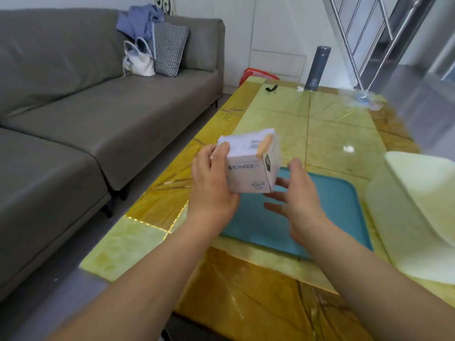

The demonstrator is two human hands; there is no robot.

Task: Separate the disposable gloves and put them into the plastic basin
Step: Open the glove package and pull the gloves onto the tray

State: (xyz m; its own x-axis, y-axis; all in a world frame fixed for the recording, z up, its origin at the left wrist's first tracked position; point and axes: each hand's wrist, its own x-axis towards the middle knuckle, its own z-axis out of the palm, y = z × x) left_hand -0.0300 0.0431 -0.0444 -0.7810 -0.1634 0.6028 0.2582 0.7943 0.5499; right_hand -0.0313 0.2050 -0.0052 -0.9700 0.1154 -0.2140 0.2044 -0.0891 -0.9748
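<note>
The left hand (211, 190) grips the light, crushable glove box (248, 163) by one end above the teal tray (339, 200), the right hand (298, 200) spread open just beside it; its flimsy gloves probably cling, so pinch one cuff

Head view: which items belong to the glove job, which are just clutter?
Job: glove box, gripped by left hand; right hand, open beside it; pale plastic basin; teal tray, probably.
Lying about: grey flask, black clip, clear plastic wrap, red bag, handbag, cushion on sofa.
</note>
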